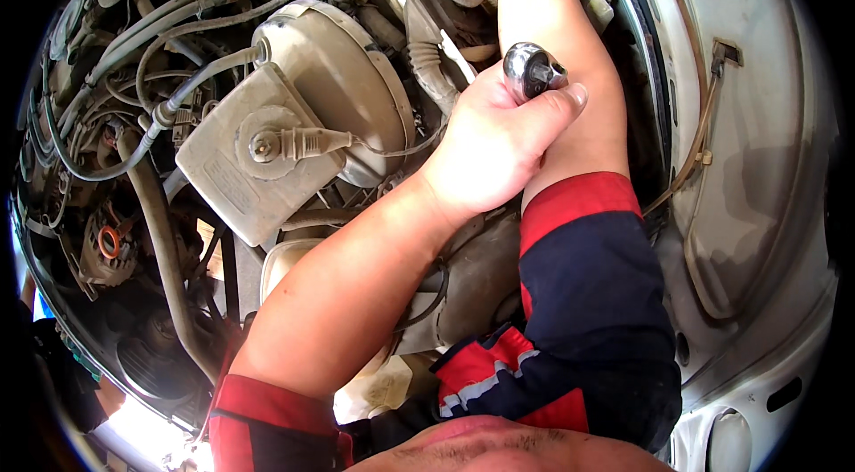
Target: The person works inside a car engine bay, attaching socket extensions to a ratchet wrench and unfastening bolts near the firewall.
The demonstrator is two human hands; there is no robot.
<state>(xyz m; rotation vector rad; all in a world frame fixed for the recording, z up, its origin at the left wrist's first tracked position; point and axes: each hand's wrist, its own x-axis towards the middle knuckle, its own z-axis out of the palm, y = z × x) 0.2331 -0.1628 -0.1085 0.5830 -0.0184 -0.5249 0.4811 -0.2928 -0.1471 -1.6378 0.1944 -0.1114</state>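
Note:
My left hand (490, 142) is closed in a fist around a ratchet wrench (533, 69). Its shiny round chrome head with a dark part sticks out above the thumb, while most of the handle is hidden in the fingers. The fist is beside my right forearm (574, 53) and overlaps it in the picture. That forearm stretches away along the right side of the engine bay, and its hand lies beyond the top edge. Left of the fist stand a dusty round brake booster (343, 80) and a squarish fluid reservoir (240, 174) with a plug on its cap.
A ribbed hose (427, 53) runs just left of my fist. Pipes, cables and a long grey hose (160, 231) crowd the left side. On the right is the white fender (757, 134), with a brown cable (704, 129) along it.

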